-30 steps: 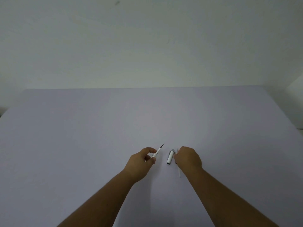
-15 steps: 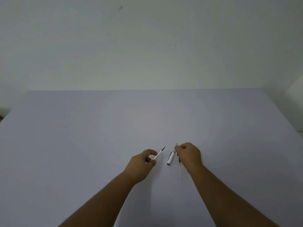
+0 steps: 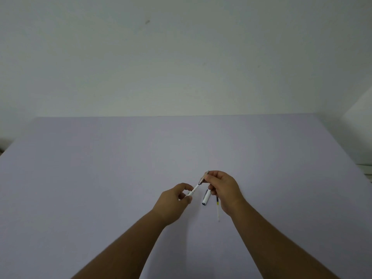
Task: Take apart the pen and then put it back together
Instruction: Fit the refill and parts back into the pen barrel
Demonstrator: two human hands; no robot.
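Observation:
My left hand (image 3: 175, 197) pinches a white pen part (image 3: 192, 191), a thin tube with a dark tip that points up and right. A small grey nose piece (image 3: 203, 178) is gripped by my right hand (image 3: 223, 188), and it meets that dark tip. Both hands hover just above the pale table (image 3: 100, 178). The white pen cap (image 3: 206, 197) lies on the table between my hands. Beside it a thin clear tube (image 3: 218, 211) with a dark and yellow end lies partly under my right hand.
A plain wall rises behind the table's far edge (image 3: 175, 116). At the far right a white object (image 3: 365, 168) sits beyond the table's edge.
My right hand has lifted from the table by the cap with the grey nose piece and brought it to the tip of the part in my left hand. The cap has not moved.

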